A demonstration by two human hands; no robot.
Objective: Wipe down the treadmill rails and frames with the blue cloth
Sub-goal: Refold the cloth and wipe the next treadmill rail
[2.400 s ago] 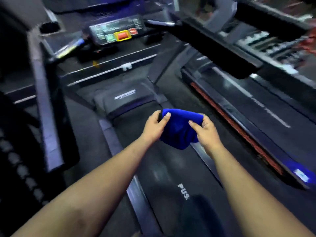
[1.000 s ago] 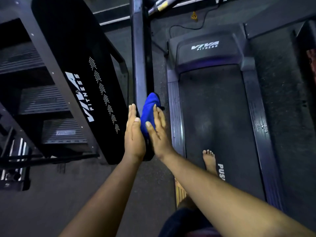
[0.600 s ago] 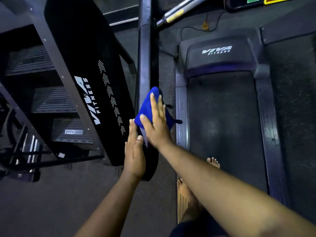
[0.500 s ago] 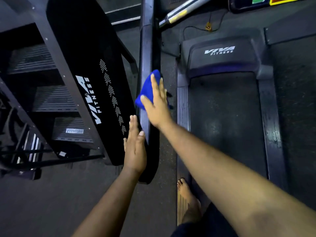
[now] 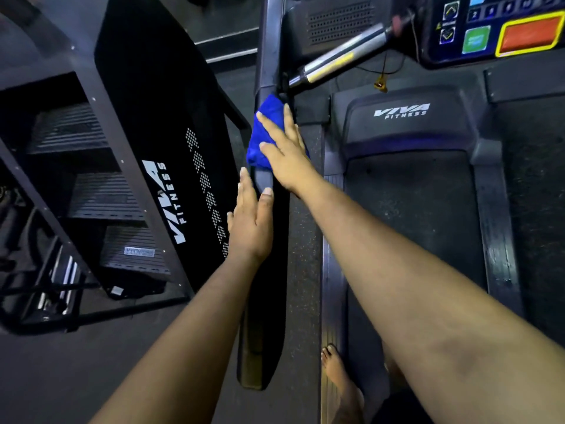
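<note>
Nearest you, your bare foot (image 5: 336,371) stands on the treadmill's left side rail (image 5: 331,270), which shows no sign of wiping yet. Farther up, your left hand (image 5: 250,221) lies flat, fingers straight, against the dark handrail (image 5: 266,301), holding nothing. Just beyond it, your right hand (image 5: 287,151) presses the blue cloth (image 5: 260,139) onto the same handrail with straight fingers, close below the silver bar (image 5: 336,59). You look early in the job: the far upright (image 5: 269,41), belt-side rails and frame remain.
</note>
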